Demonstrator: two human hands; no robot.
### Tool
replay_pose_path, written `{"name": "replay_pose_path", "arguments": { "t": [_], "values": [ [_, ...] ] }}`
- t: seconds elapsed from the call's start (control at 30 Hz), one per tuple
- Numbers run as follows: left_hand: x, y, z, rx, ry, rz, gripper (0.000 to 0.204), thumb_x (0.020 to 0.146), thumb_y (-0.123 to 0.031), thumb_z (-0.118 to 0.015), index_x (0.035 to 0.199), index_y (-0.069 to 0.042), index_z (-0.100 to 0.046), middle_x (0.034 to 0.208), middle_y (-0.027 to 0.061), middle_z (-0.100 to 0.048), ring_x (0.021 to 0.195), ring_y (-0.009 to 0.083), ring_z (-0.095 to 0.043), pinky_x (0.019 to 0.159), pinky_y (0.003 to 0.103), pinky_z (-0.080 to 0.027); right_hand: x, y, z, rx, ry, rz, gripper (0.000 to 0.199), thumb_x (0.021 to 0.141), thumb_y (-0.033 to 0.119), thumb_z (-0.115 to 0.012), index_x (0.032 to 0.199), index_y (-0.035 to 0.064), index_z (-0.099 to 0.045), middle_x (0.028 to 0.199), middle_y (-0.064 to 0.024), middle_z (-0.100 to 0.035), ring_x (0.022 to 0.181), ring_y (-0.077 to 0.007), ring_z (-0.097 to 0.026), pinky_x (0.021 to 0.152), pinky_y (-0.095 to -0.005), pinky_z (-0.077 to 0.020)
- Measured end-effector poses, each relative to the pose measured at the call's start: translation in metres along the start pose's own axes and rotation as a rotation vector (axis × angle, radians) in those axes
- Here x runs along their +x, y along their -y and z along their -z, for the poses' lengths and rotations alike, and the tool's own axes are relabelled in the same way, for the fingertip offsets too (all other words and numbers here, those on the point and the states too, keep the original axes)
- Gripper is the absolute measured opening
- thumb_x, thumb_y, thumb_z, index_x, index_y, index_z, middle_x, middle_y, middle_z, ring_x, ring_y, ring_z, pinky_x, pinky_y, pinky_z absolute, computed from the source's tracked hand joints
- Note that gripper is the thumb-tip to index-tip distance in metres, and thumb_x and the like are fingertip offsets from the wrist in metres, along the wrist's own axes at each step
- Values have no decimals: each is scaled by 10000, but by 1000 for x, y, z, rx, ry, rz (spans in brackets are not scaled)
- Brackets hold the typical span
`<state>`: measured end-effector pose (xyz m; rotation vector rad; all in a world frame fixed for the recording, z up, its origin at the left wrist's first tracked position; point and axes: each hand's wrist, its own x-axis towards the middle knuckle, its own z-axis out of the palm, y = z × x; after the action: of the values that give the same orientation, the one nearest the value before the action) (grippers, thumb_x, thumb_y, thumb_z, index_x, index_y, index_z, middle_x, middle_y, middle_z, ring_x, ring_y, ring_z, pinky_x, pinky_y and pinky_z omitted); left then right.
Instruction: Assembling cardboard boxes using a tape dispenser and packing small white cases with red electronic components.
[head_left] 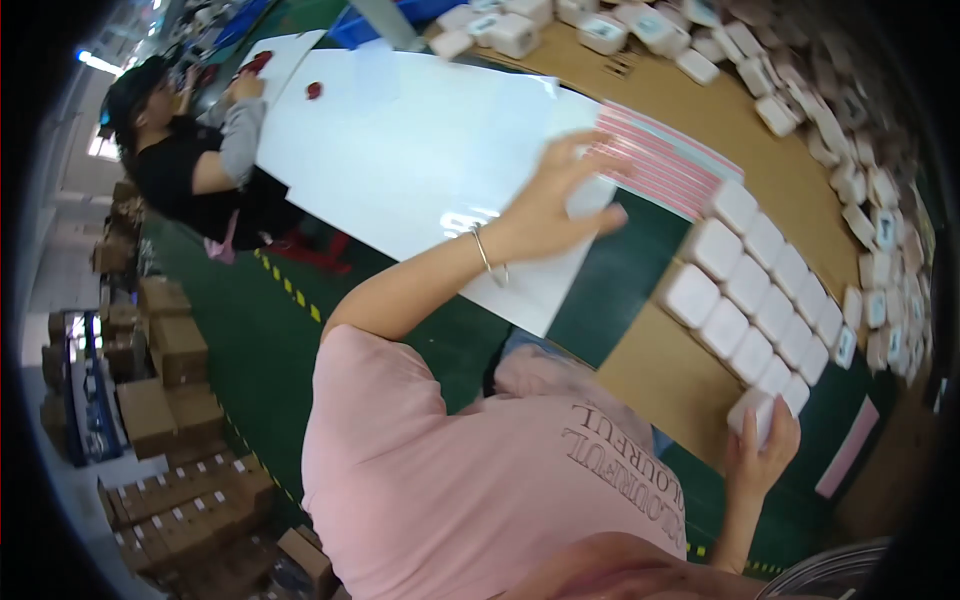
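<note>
My left hand (560, 205), with a bracelet on its wrist, reaches over the right end of the white sheet (420, 130). Its fingers are spread and hold nothing. Close to the fingertips lies a sheet of pink and white strips (665, 150); whether they touch it, I cannot tell. At the lower right, my right hand (765, 455) grips a small white rounded box (752, 412) between thumb and fingers. That box is at the near corner of a block of similar white boxes (745, 285), set in close rows on the table.
Many loose white boxes (790, 85) are heaped along the table's far and right edges. A pink strip (848, 447) lies at the right. Another person (185, 150) works at the far left, near red pieces (314, 90). Cardboard boxes (170, 330) stand on the floor at left.
</note>
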<state>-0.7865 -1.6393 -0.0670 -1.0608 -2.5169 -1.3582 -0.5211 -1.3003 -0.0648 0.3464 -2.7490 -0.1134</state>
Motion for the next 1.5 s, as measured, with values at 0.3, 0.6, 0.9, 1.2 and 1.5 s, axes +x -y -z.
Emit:
{"name": "replay_pose_path", "arguments": {
  "t": [0.3, 0.6, 0.9, 1.2, 1.5],
  "values": [
    [-74, 243, 229, 716, -767, 585, 339, 705, -242, -711, 1027, -148, -661, 1075, 107, -611, 1062, 300, -530, 938, 401, -411, -5, 2, -15, -134, -3, 110, 384, 763, 124, -713, 1120, 205, -598, 1263, -150, -505, 1145, -330, -508, 958, -527, -416],
    [-123, 341, 436, 1446, -106, 791, 381, 904, -357, -487, 967, -23, -659, 989, 186, -668, 900, 369, -643, 744, 458, -513, 13, 5, -18, 38, 151, -79, 491, 721, 230, -694, 1197, 203, -573, 1335, -146, -461, 1234, -326, -444, 1039, -498, -328],
    [-60, 339, 375, 855, -564, 777, 350, 779, -311, -681, 964, -14, -665, 882, 108, -697, 811, 224, -659, 674, 338, -528, 22, -8, 22, 174, 243, -124, 496, 738, 432, -682, 1169, 208, -584, 1299, -132, -493, 1219, -311, -464, 1041, -492, -312],
    [105, 46, 53, -442, -9, 256, 386, 767, 51, -546, 1149, -3, -524, 1089, 138, -621, 1027, 231, -612, 877, 303, -494, 129, -66, 15, 176, -33, 10, 453, 694, 204, -742, 1120, 134, -605, 1149, -87, -591, 1070, -262, -564, 1021, -480, -326],
    [181, -126, -135, -939, 607, 141, 208, 831, 4, -645, 985, -26, -508, 984, 45, -599, 938, 120, -614, 824, 250, -511, 153, -109, 29, 400, -345, -111, 439, 682, 207, -781, 1063, 67, -615, 992, -103, -638, 957, -318, -580, 953, -457, -404]
  ]
}}
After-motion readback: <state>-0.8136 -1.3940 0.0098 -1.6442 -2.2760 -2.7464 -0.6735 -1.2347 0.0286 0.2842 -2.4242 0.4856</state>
